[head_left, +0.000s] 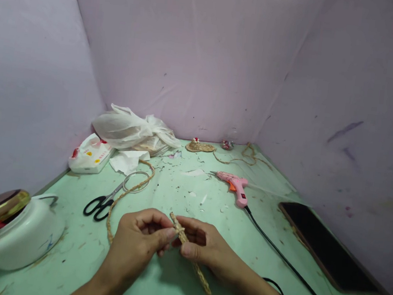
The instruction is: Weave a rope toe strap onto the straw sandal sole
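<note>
Straw braid (pixel 182 236) slants toward me, its near end jutting below my right hand (pixel 208 246), which is half curled, thumb and fingers gripping it. My left hand (pixel 144 236), nearly pinched together, meets its left side; what it holds, I cannot tell. Beyond lie scissors (pixel 109 201), then a pink glue gun (pixel 240 186).

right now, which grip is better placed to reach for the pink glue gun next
The right grip, most likely: it is nearer the pink glue gun, whose handle lies on that side. Both grips are at the braided strip, so the left grip would probably hold it alone.
</note>
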`<state>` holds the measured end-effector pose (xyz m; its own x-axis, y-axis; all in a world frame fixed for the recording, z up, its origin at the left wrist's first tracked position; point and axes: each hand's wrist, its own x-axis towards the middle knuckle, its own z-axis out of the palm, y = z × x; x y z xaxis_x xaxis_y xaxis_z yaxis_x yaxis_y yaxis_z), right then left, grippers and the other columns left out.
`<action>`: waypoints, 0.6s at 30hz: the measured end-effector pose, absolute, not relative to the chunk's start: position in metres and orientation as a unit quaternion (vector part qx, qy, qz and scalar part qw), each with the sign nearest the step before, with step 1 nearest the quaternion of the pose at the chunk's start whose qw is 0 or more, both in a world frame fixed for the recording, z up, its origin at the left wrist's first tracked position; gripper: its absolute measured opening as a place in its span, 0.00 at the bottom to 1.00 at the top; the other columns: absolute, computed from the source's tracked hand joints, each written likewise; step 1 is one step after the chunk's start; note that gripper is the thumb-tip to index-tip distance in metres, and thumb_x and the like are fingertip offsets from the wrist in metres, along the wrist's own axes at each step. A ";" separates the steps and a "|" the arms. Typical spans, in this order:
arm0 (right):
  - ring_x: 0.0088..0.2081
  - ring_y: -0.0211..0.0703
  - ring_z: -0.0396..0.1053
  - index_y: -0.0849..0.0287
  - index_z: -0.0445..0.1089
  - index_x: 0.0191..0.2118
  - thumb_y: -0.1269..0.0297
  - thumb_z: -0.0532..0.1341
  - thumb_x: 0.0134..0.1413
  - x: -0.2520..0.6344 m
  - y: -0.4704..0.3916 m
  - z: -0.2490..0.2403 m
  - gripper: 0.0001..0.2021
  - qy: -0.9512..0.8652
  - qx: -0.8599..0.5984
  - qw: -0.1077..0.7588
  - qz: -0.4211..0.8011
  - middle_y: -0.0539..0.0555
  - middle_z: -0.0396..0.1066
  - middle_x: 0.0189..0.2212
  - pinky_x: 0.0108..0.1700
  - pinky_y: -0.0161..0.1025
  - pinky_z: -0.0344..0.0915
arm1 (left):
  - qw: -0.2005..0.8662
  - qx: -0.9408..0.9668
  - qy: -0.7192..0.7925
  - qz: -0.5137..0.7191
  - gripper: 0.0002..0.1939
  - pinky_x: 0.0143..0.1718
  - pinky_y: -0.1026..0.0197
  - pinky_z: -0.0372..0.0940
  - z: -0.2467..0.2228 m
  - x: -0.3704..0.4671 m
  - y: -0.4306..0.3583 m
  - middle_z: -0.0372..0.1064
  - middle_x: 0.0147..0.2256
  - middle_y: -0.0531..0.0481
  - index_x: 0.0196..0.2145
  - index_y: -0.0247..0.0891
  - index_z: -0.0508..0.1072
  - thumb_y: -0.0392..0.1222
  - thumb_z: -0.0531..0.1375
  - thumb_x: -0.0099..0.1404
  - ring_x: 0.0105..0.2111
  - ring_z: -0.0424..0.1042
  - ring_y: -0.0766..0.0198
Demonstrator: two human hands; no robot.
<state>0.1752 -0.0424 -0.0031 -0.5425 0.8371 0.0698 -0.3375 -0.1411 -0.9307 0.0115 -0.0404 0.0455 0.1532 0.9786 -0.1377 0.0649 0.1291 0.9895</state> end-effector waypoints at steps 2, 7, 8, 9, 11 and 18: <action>0.42 0.45 0.67 0.58 0.67 0.50 0.59 0.66 0.43 0.175 -0.043 -0.004 0.25 -0.509 -0.253 0.412 0.712 0.55 0.71 0.41 0.47 0.42 0.58 | 0.555 0.514 0.509 0.409 0.08 0.16 0.69 0.56 0.045 0.011 -0.041 0.64 0.13 0.55 0.19 0.33 0.70 0.38 0.65 0.44 0.14 0.60 0.72; 0.45 0.48 0.66 0.59 0.67 0.50 0.57 0.68 0.40 0.174 -0.044 -0.004 0.28 -0.512 -0.287 0.407 0.699 0.56 0.71 0.42 0.48 0.44 0.59 | 0.565 0.502 0.514 0.405 0.09 0.16 0.69 0.57 0.047 0.012 -0.041 0.64 0.13 0.56 0.19 0.33 0.69 0.38 0.65 0.43 0.14 0.60 0.73; 0.45 0.49 0.66 0.59 0.67 0.49 0.57 0.68 0.39 0.174 -0.045 -0.004 0.27 -0.513 -0.294 0.409 0.695 0.56 0.71 0.42 0.48 0.45 0.59 | 0.570 0.499 0.514 0.403 0.09 0.16 0.69 0.57 0.048 0.012 -0.040 0.64 0.13 0.56 0.19 0.33 0.68 0.38 0.65 0.43 0.13 0.60 0.73; 0.45 0.49 0.66 0.59 0.68 0.48 0.57 0.68 0.39 0.173 -0.045 -0.004 0.27 -0.513 -0.299 0.412 0.691 0.56 0.70 0.43 0.48 0.45 0.59 | 0.576 0.496 0.512 0.399 0.10 0.15 0.69 0.57 0.048 0.012 -0.040 0.64 0.13 0.56 0.19 0.33 0.68 0.38 0.66 0.42 0.13 0.60 0.73; 0.45 0.49 0.66 0.59 0.68 0.46 0.57 0.68 0.38 0.172 -0.046 -0.004 0.26 -0.513 -0.304 0.418 0.686 0.56 0.70 0.43 0.49 0.45 0.59 | 0.589 0.492 0.508 0.392 0.10 0.14 0.70 0.56 0.048 0.011 -0.038 0.63 0.12 0.56 0.18 0.33 0.67 0.38 0.66 0.41 0.13 0.60 0.73; 0.44 0.49 0.67 0.60 0.68 0.47 0.58 0.69 0.38 0.171 -0.046 -0.004 0.26 -0.515 -0.306 0.417 0.683 0.56 0.71 0.41 0.48 0.45 0.59 | 0.606 0.488 0.502 0.378 0.09 0.13 0.71 0.54 0.045 0.008 -0.037 0.61 0.12 0.57 0.19 0.34 0.66 0.37 0.64 0.42 0.12 0.59 0.73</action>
<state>0.1714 -0.0465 -0.0037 -0.4643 0.8856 0.0113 -0.2547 -0.1213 -0.9594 0.0081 -0.0374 0.0446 0.2109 0.9476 -0.2398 0.0321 0.2385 0.9706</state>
